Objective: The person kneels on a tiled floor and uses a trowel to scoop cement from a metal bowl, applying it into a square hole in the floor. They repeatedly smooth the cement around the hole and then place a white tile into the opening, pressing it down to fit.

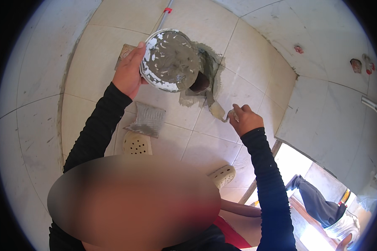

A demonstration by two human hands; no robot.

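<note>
My left hand (130, 72) grips the rim of a round white lid (170, 60) smeared with wet grey cement, tilted above the floor. In my right hand (247, 120) is the handle of a small trowel (217, 110). Its cement-coated blade points toward a rough hole (211, 62) cut in the tiled floor. Inside the hole a dark round opening (200, 83) shows, partly hidden by the lid. Wet cement (191, 100) is spread on the tiles around the hole's edge.
A broken tile piece (148, 120) lies near my clog (137, 144); a brownish piece (125, 55) is behind my left hand. A pole with red tape (166, 16) lies beyond. Red fittings (298, 49) and a metal pipe (370, 103) mark the right wall. Another person (326, 207) is past the doorway.
</note>
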